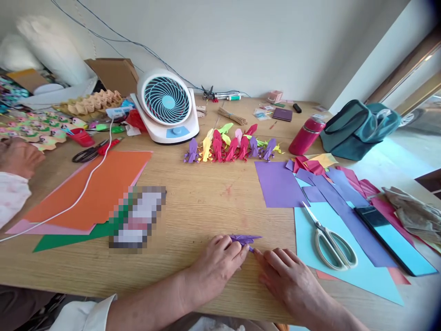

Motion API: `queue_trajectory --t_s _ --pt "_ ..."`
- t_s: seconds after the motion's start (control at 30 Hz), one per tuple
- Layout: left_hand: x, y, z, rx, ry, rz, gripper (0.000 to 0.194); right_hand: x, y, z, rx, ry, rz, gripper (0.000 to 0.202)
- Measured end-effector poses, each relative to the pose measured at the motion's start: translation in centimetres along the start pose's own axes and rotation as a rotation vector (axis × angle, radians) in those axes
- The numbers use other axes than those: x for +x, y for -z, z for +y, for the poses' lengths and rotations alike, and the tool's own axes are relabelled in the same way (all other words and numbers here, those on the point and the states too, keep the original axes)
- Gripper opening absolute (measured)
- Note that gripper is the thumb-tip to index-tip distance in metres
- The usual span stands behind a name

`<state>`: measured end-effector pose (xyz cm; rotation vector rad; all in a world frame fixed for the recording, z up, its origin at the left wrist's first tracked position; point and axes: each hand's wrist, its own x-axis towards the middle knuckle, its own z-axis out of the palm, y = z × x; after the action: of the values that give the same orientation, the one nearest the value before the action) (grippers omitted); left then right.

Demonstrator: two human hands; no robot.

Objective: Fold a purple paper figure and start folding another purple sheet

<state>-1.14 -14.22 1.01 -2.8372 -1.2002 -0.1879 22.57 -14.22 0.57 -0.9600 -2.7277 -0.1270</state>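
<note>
My left hand [220, 259] is closed on a small piece of folded purple paper [246, 239], pressing it to the wooden table near the front edge. Thin pointed flaps stick out of the folded paper to the right. My right hand [289, 276] has its fingers curled, with the index finger and thumb at a narrow purple flap on the near side. Part of the fold is hidden under my left fingers. Beyond my hands stands a group of folded paper figures [217, 146] in purple, yellow, red, pink and green.
White-handled scissors [332, 246] and a dark phone [392, 239] lie on coloured sheets at right. A purple sheet [277, 184], red bottle [308, 134], teal bag [356, 131] and white fan [167, 105] stand beyond. Orange paper [103, 184], a white cable and another person's hand [20, 156] are left.
</note>
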Motion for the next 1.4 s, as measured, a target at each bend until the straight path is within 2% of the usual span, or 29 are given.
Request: queue_trajectory --t_s 0.17,0.3,0.5,0.6,0.7,0.9,1.1,1.27,1.4 --pt "0.3 -0.1 -0.1 -0.105 0.078 0.022 0.042 0.5 0.1 -0.2 0.004 0.016 0.029 0.014" --pt "0.2 -0.4 -0.2 -0.137 0.093 0.038 0.043 0.8 -0.4 -0.4 -0.028 0.029 0.06 0.024" --pt "-0.2 -0.8 -0.2 -0.131 0.072 0.051 0.051 0.7 -1.2 -0.7 -0.002 -0.034 0.098 0.03" --pt "-0.2 -0.7 -0.1 -0.102 0.062 0.027 0.051 0.9 -1.5 -0.8 0.0 -0.04 0.122 0.037" --pt "0.0 -0.5 -0.2 -0.078 0.065 -0.009 0.051 1.5 -1.7 -0.9 0.004 -0.054 0.167 0.036" --pt "-0.1 -0.7 -0.5 -0.142 0.03 -0.022 0.049 1.9 -1.8 -1.1 -0.001 -0.05 0.179 0.041" --pt "-0.5 -1.2 -0.9 -0.145 -0.02 0.032 0.048 2.0 -1.8 -1.3 0.046 -0.063 0.212 0.032" --pt "-0.4 -1.2 -0.9 -0.152 -0.003 0.064 0.046 2.3 -2.4 -1.1 0.081 -0.045 0.221 0.034" --pt "-0.2 -0.9 -1.0 -0.203 0.022 0.075 0.041 2.5 -3.1 -1.0 0.077 -0.018 0.294 0.028"
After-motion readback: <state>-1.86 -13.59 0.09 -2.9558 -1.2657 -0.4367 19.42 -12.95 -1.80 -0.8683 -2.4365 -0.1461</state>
